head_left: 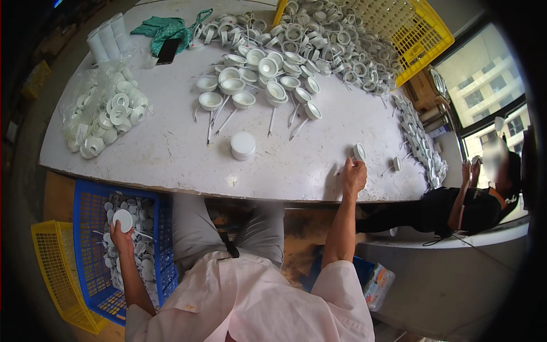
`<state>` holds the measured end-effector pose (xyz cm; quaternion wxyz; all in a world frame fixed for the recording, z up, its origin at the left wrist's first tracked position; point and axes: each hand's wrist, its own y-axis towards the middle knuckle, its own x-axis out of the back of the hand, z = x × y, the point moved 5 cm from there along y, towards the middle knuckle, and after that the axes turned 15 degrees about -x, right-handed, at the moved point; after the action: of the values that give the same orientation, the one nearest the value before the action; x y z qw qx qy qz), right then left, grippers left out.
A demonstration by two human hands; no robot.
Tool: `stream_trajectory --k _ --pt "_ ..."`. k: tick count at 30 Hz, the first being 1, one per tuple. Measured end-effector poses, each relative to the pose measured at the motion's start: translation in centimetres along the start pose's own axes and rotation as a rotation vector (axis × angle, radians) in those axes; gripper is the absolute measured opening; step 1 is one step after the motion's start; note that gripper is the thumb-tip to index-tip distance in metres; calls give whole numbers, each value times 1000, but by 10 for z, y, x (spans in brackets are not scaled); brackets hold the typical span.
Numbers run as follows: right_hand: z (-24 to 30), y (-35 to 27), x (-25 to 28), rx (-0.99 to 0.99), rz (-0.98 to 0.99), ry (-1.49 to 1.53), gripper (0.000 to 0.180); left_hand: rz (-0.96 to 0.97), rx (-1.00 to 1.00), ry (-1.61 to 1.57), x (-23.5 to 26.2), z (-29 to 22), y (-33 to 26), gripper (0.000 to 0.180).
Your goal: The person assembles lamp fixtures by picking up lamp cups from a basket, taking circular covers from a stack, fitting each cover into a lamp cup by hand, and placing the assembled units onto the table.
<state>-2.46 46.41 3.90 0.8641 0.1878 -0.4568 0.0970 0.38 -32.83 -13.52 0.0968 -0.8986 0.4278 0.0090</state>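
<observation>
My left hand (122, 238) is closed on a white round downlight (122, 218), its flat face upward, over the blue crate (85, 245). Similar white round lights (146, 268) with short wires fill that crate. Out over the table's front right part, my right hand (355, 178) pinches a white lamp housing (359, 151), tilted on its edge. A small white part (397, 163) with a wire lies to the right of this hand. On the table between my hands stands a short stack of white discs (243, 145). Beyond it are several cup-shaped housings (244, 100) with wires.
A clear bag of white rings (117, 111) lies at the left, near white tubes (108, 37), a green cloth (162, 28) and a phone (167, 51). A yellow basket (427, 40) stands behind heaped housings (342, 40). Another person (481, 205) is at the right.
</observation>
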Motion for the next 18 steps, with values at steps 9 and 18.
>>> stream_trajectory --k 9,18 --pt "-11 18 -20 18 146 -170 30 -238 223 473 222 99 58 60" --pt "20 -109 -26 55 763 669 15 620 4 146 -104 3 -96 22"
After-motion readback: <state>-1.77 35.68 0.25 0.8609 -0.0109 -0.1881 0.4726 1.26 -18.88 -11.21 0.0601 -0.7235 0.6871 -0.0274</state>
